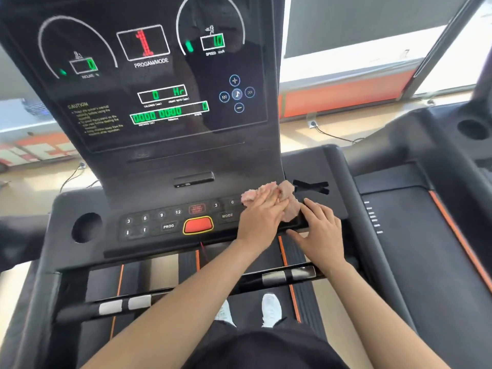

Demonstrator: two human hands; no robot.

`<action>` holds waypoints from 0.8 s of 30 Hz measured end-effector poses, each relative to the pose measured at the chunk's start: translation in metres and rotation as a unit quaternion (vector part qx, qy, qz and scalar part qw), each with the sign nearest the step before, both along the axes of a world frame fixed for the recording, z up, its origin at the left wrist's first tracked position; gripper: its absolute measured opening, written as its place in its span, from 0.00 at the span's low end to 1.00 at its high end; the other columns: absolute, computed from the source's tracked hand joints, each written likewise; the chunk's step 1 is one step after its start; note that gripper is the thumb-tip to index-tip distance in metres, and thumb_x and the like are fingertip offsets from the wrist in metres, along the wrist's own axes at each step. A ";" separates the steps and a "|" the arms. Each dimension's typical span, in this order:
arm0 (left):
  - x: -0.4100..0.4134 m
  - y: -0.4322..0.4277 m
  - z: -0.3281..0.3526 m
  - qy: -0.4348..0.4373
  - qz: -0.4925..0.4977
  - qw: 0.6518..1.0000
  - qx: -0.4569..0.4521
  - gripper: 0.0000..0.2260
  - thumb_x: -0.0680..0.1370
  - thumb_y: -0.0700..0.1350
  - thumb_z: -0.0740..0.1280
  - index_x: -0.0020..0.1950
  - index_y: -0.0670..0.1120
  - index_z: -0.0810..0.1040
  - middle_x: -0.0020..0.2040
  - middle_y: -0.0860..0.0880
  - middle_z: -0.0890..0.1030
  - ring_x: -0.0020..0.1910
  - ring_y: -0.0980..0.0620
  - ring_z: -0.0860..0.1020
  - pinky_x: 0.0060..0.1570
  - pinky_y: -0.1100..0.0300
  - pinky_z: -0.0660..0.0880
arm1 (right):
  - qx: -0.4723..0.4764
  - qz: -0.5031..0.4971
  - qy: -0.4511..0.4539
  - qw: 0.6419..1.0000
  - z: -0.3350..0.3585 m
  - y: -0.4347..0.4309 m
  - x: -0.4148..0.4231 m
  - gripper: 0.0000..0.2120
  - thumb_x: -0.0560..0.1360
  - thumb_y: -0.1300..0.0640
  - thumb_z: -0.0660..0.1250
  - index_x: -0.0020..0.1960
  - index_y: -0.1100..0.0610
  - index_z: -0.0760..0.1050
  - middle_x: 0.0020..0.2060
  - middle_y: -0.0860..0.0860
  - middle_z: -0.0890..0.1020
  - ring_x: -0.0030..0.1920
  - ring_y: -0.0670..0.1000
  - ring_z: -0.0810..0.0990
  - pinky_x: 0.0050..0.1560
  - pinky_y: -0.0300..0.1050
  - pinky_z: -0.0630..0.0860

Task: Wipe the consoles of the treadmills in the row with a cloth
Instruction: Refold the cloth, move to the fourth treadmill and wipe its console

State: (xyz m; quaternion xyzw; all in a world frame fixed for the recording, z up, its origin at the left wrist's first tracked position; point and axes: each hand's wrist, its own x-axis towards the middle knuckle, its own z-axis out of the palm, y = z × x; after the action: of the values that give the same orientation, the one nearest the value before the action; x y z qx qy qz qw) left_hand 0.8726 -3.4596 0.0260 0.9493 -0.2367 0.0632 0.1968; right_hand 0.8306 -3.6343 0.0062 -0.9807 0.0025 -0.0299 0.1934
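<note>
Progress looks partial: my left grip [261, 217], fingers straight and flat, presses the crumpled pink cloth [287, 190] onto the right end of the button strip of this black treadmill console [149, 198], near its front right corner. My right grip [319, 230] rests spread on the front edge just beside the cloth, holding nothing. I can't tell what is already wiped. I judge the neighbouring black treadmill [404, 235] on the right is still to do. The round cup holder [86, 227] at the left edge shows only darkness. The recessed tray [311, 187] behind the cloth holds black crossed straps.
</note>
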 end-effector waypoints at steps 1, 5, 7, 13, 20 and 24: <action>-0.003 0.001 -0.002 0.003 -0.012 1.000 -0.016 0.15 0.77 0.40 0.72 0.64 0.48 0.84 0.72 0.43 0.78 0.75 0.44 0.73 0.68 0.48 0.76 | 0.007 -0.005 0.000 1.000 0.000 0.001 0.001 0.36 0.68 0.42 0.78 0.72 0.51 0.74 0.73 0.49 0.74 0.71 0.55 0.70 0.67 0.56 0.69; -0.017 0.014 -0.011 -0.008 -0.030 0.999 -0.026 0.12 0.79 0.46 0.64 0.57 0.52 0.86 0.70 0.50 0.80 0.71 0.51 0.76 0.51 0.51 0.84 | 0.027 -0.020 -0.014 0.999 0.001 0.006 0.002 0.33 0.66 0.45 0.79 0.68 0.52 0.76 0.70 0.49 0.76 0.69 0.57 0.72 0.65 0.56 0.70; -0.024 0.025 -0.013 -0.041 -0.041 0.998 -0.021 0.12 0.79 0.45 0.64 0.53 0.52 0.87 0.67 0.50 0.82 0.67 0.51 0.79 0.47 0.54 0.84 | 0.025 -0.024 -0.021 0.999 -0.001 0.009 0.000 0.33 0.65 0.46 0.79 0.67 0.54 0.76 0.71 0.51 0.76 0.69 0.59 0.73 0.64 0.58 0.70; -0.051 0.066 -0.012 -0.079 0.006 0.996 -0.037 0.07 0.75 0.39 0.72 0.47 0.50 0.87 0.57 0.50 0.87 0.54 0.49 0.82 0.40 0.56 0.83 | 0.055 -0.062 -0.039 0.996 -0.007 0.038 -0.019 0.39 0.64 0.45 0.82 0.69 0.61 0.74 0.68 0.57 0.76 0.68 0.62 0.71 0.64 0.61 0.70; -0.089 0.117 -0.003 0.141 0.213 0.945 -0.205 0.10 0.74 0.39 0.75 0.52 0.51 0.88 0.50 0.55 0.88 0.46 0.56 0.83 0.51 0.56 0.79 | 0.136 -0.037 -0.056 0.988 0.005 0.092 -0.047 0.34 0.66 0.52 0.80 0.69 0.57 0.75 0.64 0.59 0.74 0.62 0.62 0.70 0.66 0.55 0.66; -0.100 0.150 0.003 0.216 0.265 0.887 -0.312 0.10 0.76 0.42 0.75 0.56 0.51 0.87 0.53 0.54 0.88 0.51 0.62 0.83 0.56 0.64 0.77 | 0.255 0.107 0.042 0.960 0.022 0.137 -0.057 0.34 0.70 0.53 0.78 0.74 0.51 0.71 0.62 0.49 0.74 0.63 0.47 0.73 0.66 0.41 0.70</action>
State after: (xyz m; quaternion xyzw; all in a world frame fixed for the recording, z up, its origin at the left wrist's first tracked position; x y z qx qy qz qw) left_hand 0.7723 -3.3095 0.0292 0.8566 0.1036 -0.0235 0.5049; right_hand 0.7736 -3.4970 0.0278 -0.8936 -0.0870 0.0342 0.4390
